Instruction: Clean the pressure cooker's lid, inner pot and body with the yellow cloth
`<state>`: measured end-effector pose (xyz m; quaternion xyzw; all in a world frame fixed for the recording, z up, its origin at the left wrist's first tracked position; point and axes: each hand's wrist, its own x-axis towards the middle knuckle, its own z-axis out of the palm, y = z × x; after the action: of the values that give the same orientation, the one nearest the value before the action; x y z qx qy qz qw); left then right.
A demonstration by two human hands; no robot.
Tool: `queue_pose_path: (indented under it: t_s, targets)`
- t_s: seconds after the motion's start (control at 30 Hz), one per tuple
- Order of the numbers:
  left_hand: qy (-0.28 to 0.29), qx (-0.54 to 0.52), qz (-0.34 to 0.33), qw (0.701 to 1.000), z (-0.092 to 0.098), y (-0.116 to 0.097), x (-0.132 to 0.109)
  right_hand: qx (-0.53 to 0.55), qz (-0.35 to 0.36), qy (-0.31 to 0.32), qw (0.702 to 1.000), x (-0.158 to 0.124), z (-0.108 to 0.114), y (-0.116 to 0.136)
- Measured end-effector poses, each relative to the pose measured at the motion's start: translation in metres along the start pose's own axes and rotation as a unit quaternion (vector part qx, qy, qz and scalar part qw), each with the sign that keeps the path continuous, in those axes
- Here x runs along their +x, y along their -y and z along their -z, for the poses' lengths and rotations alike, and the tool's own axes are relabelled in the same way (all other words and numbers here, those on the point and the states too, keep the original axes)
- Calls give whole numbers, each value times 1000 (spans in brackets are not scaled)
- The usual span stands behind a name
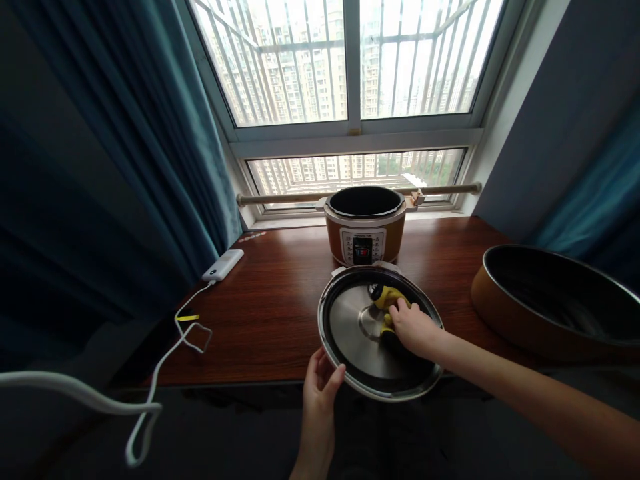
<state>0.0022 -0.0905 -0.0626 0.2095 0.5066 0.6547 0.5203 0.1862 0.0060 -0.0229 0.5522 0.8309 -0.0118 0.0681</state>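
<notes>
A round pressure cooker lid (350, 327) is tilted at the table's front edge, its steel inner side facing up and towards me. My left hand (320, 387) grips its lower left rim, thumb on top and fingers beneath. Over the right half of the lid, my right hand (413, 327) is closed around a yellow-and-black pistol-shaped power tool (393, 295). The tool's dark front end points left, above the lid's inner face. Its grip is partly hidden by my fingers. Just behind the lid stands the brown electric pressure cooker (335, 233), uncovered, with a control panel on its front.
On the right of the wooden table (270, 300) is a large brown pan (505, 310) with a dark inside. A white power bank (223, 265) with a white cable (163, 360) lies at the left. Behind are a window and a curtain rod (285, 199).
</notes>
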Motion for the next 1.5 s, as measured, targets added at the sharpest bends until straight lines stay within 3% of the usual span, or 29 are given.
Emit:
queue_pose_path:
  t_s: [0.1, 0.2, 0.3, 0.37, 0.43, 0.5, 0.53, 0.6, 0.67, 0.9, 1.07, 1.13, 1.27, 1.3, 1.37, 1.43, 1.5]
  targets:
    - [4, 6, -7, 1000, -3, -2, -3, 44, 11, 47, 998, -7, 11, 12]
    - [8, 17, -12, 1000, -4, -3, -5, 107, 94, 68, 987, -15, 18, 25]
    - [12, 18, -13, 1000, -5, -5, -8, 210, 172, 52, 961, -17, 21, 38]
    - [17, 16, -17, 1000, -6, -7, -10, 338, 154, -5, 928, -13, 24, 47]
    - [23, 15, -23, 999, -8, -8, -10, 458, 107, -103, 876, -7, 29, 56]
    - [20, 17, -25, 999, -8, -7, -10, 500, 117, -193, 836, 1, 33, 65]
    - [15, 18, -24, 999, -8, -7, -9, 487, 153, -221, 831, 5, 34, 69]
    - [7, 17, -25, 1000, -7, -4, -8, 427, 233, -241, 840, 15, 34, 76]
    - [5, 15, -27, 1000, -6, -2, -7, 366, 269, -244, 857, 27, 29, 81]
    - [20, 20, -25, 999, -3, -5, -6, 222, 170, -225, 933, 72, 12, 67]
    - [14, 27, -25, 999, -5, -8, -8, 199, 68, -250, 945, 84, 14, 34]
    - [13, 30, -28, 999, -6, -9, -10, 236, 15, -311, 920, 82, 20, 21]
    - [19, 31, -26, 999, -8, -10, -11, 350, -43, -505, 788, 71, 37, 7]
    - [21, 30, -24, 999, -8, -10, -11, 357, -27, -516, 778, 68, 39, 8]
    - [21, 29, -22, 999, -8, -10, -10, 347, 43, -464, 814, 66, 38, 13]
    - [18, 31, -23, 999, -7, -9, -8, 319, 128, -353, 871, 68, 30, 22]
    - [12, 31, -22, 999, -7, -7, -6, 288, 169, -266, 904, 70, 18, 33]
